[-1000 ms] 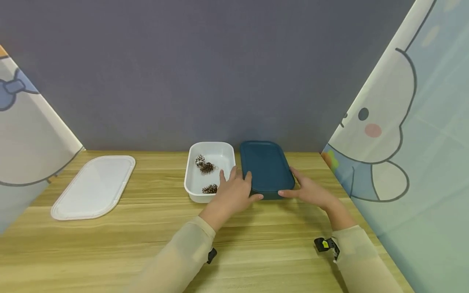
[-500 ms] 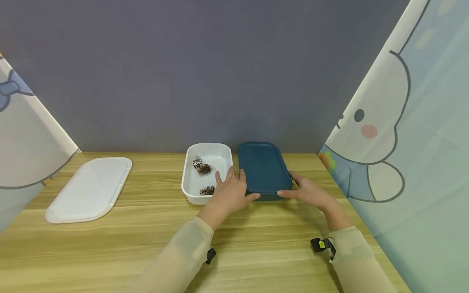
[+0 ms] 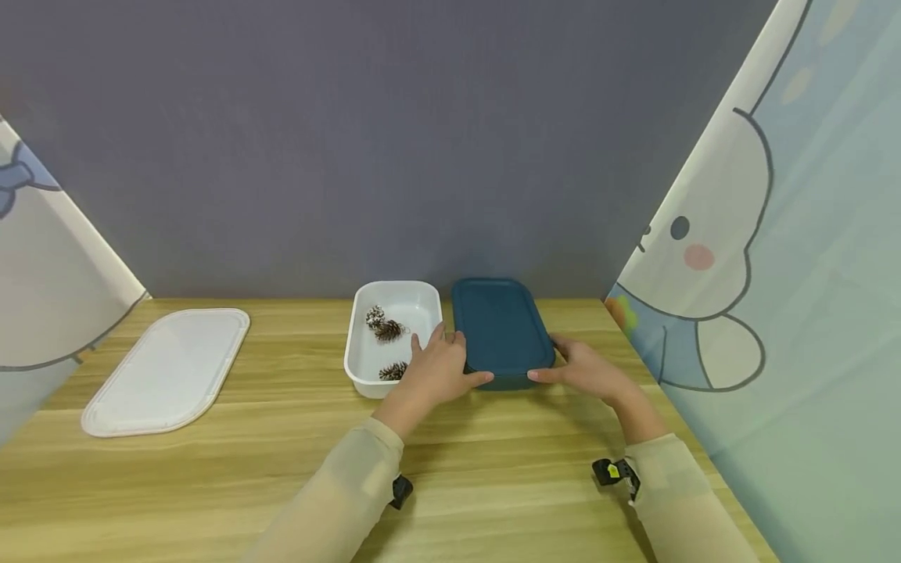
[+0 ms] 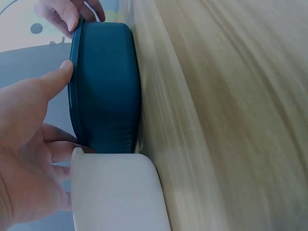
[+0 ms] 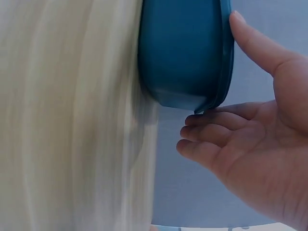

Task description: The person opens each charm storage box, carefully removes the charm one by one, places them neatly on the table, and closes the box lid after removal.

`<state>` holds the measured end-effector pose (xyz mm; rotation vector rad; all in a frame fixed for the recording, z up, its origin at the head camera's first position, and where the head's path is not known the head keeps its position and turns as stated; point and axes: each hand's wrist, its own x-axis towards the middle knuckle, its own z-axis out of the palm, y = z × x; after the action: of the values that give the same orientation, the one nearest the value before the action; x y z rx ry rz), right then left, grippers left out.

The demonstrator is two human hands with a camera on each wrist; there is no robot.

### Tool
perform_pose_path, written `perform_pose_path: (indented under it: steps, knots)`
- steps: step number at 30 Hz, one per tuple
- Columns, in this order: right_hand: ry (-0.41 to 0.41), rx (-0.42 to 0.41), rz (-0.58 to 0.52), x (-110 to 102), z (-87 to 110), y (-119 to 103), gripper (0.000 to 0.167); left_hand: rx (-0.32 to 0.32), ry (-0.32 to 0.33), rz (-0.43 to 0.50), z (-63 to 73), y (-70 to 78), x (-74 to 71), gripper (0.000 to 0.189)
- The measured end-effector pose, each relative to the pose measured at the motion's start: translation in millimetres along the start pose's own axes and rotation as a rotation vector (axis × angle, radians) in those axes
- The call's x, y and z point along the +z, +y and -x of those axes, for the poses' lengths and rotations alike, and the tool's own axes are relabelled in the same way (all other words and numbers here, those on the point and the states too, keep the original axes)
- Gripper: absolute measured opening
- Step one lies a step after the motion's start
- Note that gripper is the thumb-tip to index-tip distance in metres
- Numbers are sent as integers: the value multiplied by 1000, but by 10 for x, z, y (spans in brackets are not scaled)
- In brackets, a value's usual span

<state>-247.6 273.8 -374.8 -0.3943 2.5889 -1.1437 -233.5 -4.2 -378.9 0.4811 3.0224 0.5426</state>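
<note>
A dark blue rectangular box [image 3: 510, 382] with its flat lid [image 3: 501, 324] on stands at the back of the table. My left hand [image 3: 432, 371] holds the lid's near left corner, thumb on the front rim, other fingers in the narrow gap beside a white box [image 3: 364, 389]. At the near right corner, my right hand [image 3: 587, 373] has its thumb on the front rim and its fingers along the side. In the right wrist view, those fingers lie against the lid's edge [image 5: 225, 57]. Several small pine cones [image 3: 389, 331] lie inside the white box.
A white lid [image 3: 169, 371] lies flat on the wooden table [image 3: 281, 438] at the left. Behind the boxes rises a grey wall [image 3: 366, 156]. Panels with cartoon prints flank the table, the right one [image 3: 795, 438] close to my right arm.
The whole head view has shifted slightly left and down. My left fingers have drawn in closer to the blue lid's side; the right hand keeps its place at the corner.
</note>
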Motion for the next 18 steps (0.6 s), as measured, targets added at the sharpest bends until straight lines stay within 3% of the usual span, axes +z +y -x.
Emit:
perform_pose_path:
  steps: [4, 9, 18]
  knots:
    - [2, 24, -69, 3, -5, -11, 91, -9, -12, 16, 6, 10, 4, 98]
    - [22, 91, -118, -11, 25, -78, 100, -13, -12, 46, 12, 16, -16, 98]
    - [68, 41, -170, -66, 43, -240, 99, -17, 33, 78, 45, 26, -158, 98]
